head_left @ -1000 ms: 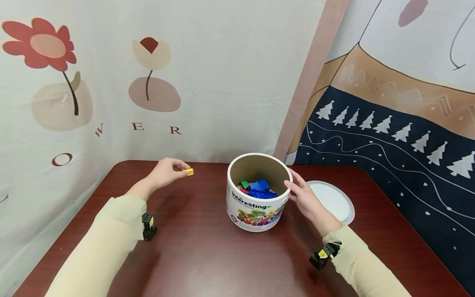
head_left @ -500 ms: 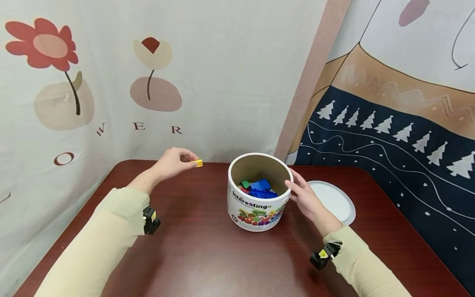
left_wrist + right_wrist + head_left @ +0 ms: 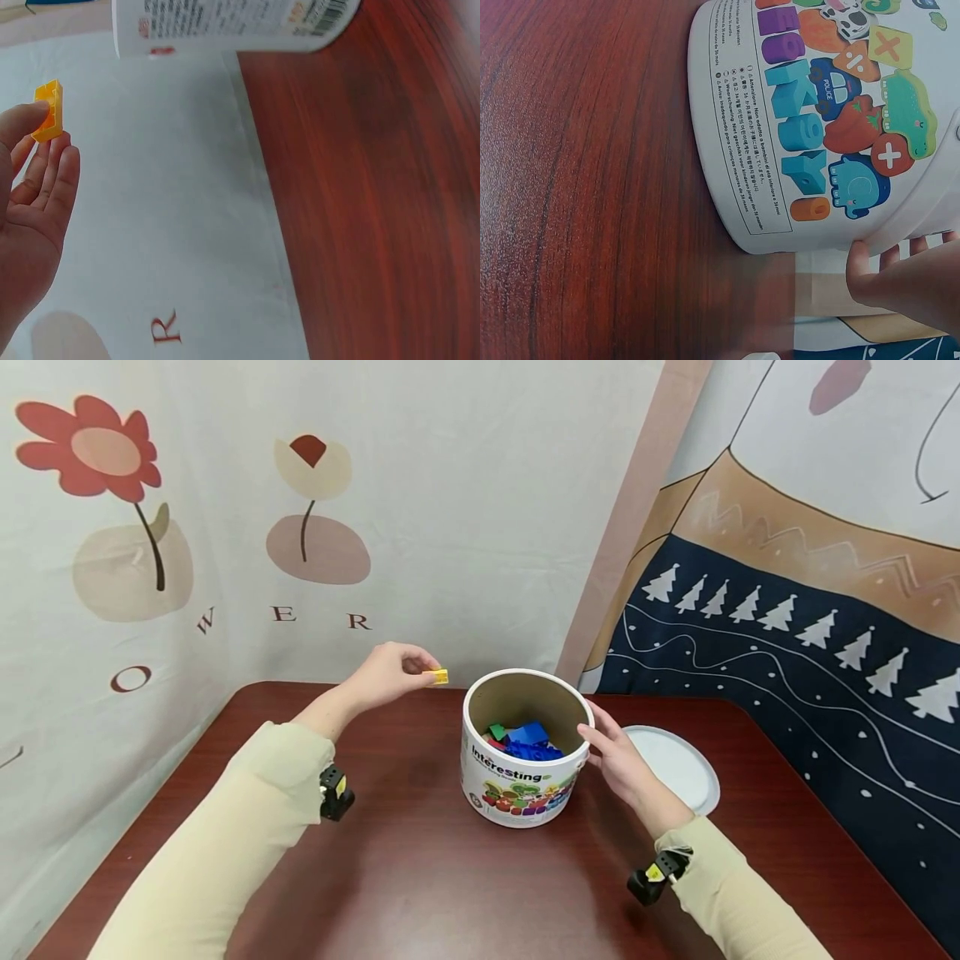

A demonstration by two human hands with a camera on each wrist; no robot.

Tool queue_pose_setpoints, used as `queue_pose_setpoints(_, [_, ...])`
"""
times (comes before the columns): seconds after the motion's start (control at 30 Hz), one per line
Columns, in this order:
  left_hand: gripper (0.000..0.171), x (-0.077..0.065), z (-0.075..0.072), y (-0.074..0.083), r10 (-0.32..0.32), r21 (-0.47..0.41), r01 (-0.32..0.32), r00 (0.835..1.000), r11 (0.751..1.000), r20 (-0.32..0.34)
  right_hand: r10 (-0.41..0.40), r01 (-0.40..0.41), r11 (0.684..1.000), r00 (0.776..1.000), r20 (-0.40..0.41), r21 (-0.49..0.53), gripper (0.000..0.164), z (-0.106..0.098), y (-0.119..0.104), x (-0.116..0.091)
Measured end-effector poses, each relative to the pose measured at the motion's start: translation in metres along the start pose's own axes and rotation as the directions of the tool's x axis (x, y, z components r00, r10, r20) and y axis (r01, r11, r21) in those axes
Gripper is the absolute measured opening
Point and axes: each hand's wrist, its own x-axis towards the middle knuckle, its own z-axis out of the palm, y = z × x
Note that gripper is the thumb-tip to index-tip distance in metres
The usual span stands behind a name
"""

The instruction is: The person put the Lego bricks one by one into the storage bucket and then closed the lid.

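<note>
Between thumb and fingertips, my left hand (image 3: 390, 677) pinches a small yellow toy brick (image 3: 441, 677), held up in the air left of the bucket's rim. The left wrist view shows the brick (image 3: 49, 111) close up, with its hollow side partly covered by the thumb. A white printed bucket (image 3: 517, 789) stands upright on the table with its top uncovered. Inside it lie blue bricks (image 3: 531, 742), a green brick (image 3: 497, 732) and a bit of red. My right hand (image 3: 618, 760) grips the bucket's right side, thumb over the rim and fingers outside, partly hidden behind it.
A round white lid (image 3: 675, 768) lies on the table (image 3: 420, 877) to the right of the bucket, partly behind the right forearm. Printed cloth hangings (image 3: 450, 527) rise along the table's back and sides.
My left hand has moved right and upward with the yellow brick, coming nearer to the bucket. The right hand and the bucket have stayed in place.
</note>
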Motion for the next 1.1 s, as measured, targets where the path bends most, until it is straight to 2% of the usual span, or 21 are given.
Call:
queue_pose_setpoints(0.37, [0.017, 0.018, 0.028, 0.034, 0.06, -0.068, -0.055, 0.995, 0.996, 0.077, -0.006, 0.006, 1.0, 1.0, -0.003, 0.014, 0.055, -0.002, 0.001, -0.002])
queue_pose_setpoints(0.57, [0.018, 0.025, 0.042, 0.047, 0.079, -0.087, -0.071, 0.992, 0.994, 0.097, 0.003, -0.003, 1.0, 1.0, -0.002, 0.017, 0.055, -0.002, 0.001, -0.002])
queue_pose_setpoints(0.83, [0.02, 0.028, 0.057, 0.055, 0.097, -0.108, -0.084, 0.988, 0.991, 0.124, 0.001, -0.001, 1.0, 1.0, 0.002, 0.016, 0.056, 0.0, 0.001, -0.001])
queue_pose_setpoints(1.1, [0.021, 0.025, 0.069, 0.054, 0.097, -0.114, -0.08, 0.983, 0.99, 0.153, -0.005, 0.005, 1.0, 1.0, 0.01, 0.008, 0.057, 0.002, 0.0, -0.002])
